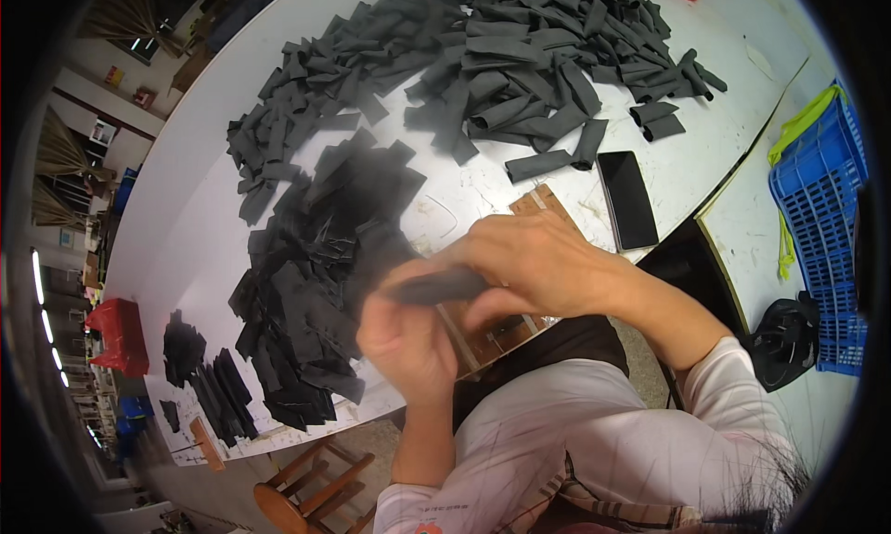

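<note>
My left hand point(406, 334) and my right hand point(543, 260) meet in front of me, both closed on a dark grey fabric piece point(438, 286). It stretches between them, slightly blurred, and the fingers partly hide it. Beneath the hands, a wooden board point(538, 200) sits at the table edge, mostly covered by them. Just left of my left hand lies a heap of flat black fabric pieces point(288, 321). Farther off spreads a large pile of dark grey fabric tubes point(529, 89), some showing open round ends.
A black phone point(628, 200) lies on the white table point(186, 228) right of the board. Blue plastic crates point(821, 214) and a black bag point(784, 339) are at the right. Small black strips point(218, 399) lie far left, near a red container point(119, 337). Below stands a wooden stool point(316, 488).
</note>
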A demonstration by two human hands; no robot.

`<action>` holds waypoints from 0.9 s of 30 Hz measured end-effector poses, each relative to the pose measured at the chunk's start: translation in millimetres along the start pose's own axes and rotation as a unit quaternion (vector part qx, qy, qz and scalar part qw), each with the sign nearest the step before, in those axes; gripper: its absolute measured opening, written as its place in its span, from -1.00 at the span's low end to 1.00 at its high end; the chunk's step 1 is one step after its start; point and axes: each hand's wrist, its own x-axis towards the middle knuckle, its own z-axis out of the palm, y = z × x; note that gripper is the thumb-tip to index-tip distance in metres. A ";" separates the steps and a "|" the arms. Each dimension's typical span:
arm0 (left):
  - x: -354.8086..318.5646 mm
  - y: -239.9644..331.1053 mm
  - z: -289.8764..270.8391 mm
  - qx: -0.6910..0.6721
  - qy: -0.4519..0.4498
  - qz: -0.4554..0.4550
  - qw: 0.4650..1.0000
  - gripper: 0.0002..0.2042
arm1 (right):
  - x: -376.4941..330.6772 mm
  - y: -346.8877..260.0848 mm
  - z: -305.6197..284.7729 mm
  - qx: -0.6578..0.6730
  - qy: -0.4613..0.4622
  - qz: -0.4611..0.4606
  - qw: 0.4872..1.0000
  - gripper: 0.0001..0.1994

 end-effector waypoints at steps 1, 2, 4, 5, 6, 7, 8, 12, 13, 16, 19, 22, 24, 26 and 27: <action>-1.5 -0.6 -2.3 -0.001 -0.001 -0.004 1.000 -0.90 | 3.7 -5.4 -1.9 -0.115 -0.062 -0.046 0.990 -0.84; -2.3 -2.5 -7.3 -0.017 0.007 -0.016 1.000 -0.90 | 5.9 -6.0 -1.4 -0.146 -0.073 -0.038 0.986 -0.85; -5.3 -18.0 -24.4 -0.008 0.006 -0.030 1.000 -0.90 | -4.0 11.2 12.0 -0.105 -0.073 -0.012 0.992 -0.86; -9.1 -24.4 -30.2 -0.008 0.007 -0.027 1.000 -0.90 | -8.4 18.1 17.4 -0.062 -0.074 0.011 0.995 -0.87; -9.9 -27.5 -24.7 0.007 -0.024 -0.024 0.999 -0.89 | -11.9 20.4 19.9 -0.062 -0.077 0.009 0.995 -0.87; -9.3 -28.2 -17.9 0.023 -0.054 -0.020 0.998 -0.88 | -15.7 20.7 22.6 -0.055 -0.034 0.004 0.998 -0.88; -8.1 -24.3 -10.2 0.020 -0.038 -0.052 0.998 -0.82 | -17.3 21.3 23.4 -0.047 0.008 0.000 0.999 -0.89; 18.8 -15.7 -6.3 0.046 -0.189 -0.019 0.981 -0.77 | -12.4 18.3 14.9 -0.072 -0.025 0.004 0.997 -0.90; 18.5 -13.4 -4.8 0.048 -0.187 -0.019 0.981 -0.77 | -12.4 18.3 14.1 -0.037 -0.003 -0.021 0.999 -0.91; 14.7 -21.9 -1.1 0.213 -0.179 -0.076 0.957 -0.89 | -32.8 39.6 38.0 0.026 0.011 0.003 1.000 -0.93; 14.6 -19.8 1.4 0.198 -0.171 -0.097 0.960 -0.85 | -34.0 45.3 46.4 0.017 -0.009 0.040 0.999 -0.94; 17.6 -11.5 3.4 0.238 -0.215 -0.053 0.946 -0.88 | -21.7 31.5 26.8 0.047 0.061 -0.051 0.996 -0.90; 15.7 -13.9 1.0 0.275 -0.231 -0.074 0.930 -0.86 | -37.3 44.8 46.5 0.053 0.029 -0.001 0.998 -0.90; 15.9 -23.8 -9.0 0.245 -0.206 -0.079 0.944 -0.85 | -37.2 52.0 49.3 0.059 -0.005 0.043 0.997 -0.90; 11.1 -18.5 -6.7 0.247 -0.206 -0.085 0.943 -0.85 | -36.3 47.0 45.5 0.055 -0.034 0.059 0.996 -0.89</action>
